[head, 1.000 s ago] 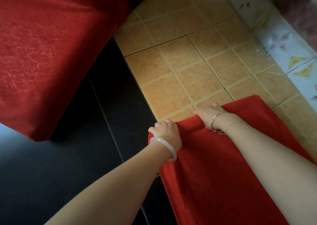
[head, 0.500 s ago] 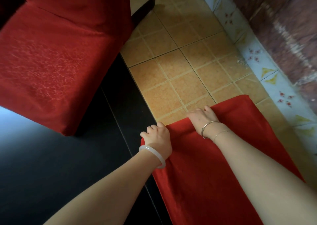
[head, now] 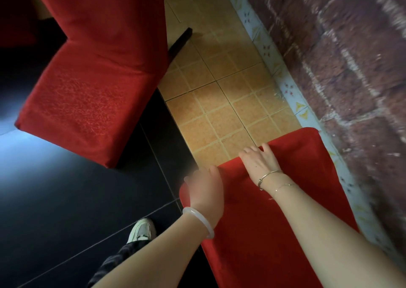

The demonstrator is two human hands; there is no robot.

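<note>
Two holds along the far edge of the cloth (head: pixel 285 222) suit me, since it looks soft, light and limp where it drapes beside the wall (head: pixel 340 68): my right grip (head: pixel 258 162) curls over the hem, while my left grip (head: pixel 205 189) at the corner is too blurred to tell.

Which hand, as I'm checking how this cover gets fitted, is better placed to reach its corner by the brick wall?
Right. The right hand holds the top edge of the red cover midway, nearer that free corner by the brick wall; the left hand, blurred, grips the opposite corner.
</note>
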